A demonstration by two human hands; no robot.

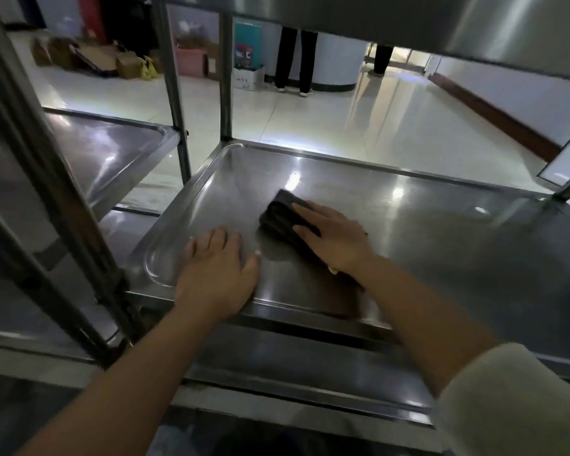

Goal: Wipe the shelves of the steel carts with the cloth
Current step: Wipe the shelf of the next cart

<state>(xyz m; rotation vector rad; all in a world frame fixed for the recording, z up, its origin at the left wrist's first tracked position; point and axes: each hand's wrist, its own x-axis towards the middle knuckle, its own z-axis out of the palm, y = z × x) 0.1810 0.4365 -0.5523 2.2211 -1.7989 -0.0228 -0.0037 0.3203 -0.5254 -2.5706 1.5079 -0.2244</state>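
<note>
The dark folded cloth (285,218) is pressed flat on the middle shelf (441,245) under the right hand (333,236), fingers extended. The left hand (216,268) is rested open near-left. Unwiped steel is judged to lie right.

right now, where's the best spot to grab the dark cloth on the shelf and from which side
Probably its far left end, from above. The cloth lies flat on the steel shelf; the right hand presses its near part, and only that far end shows free.
</note>
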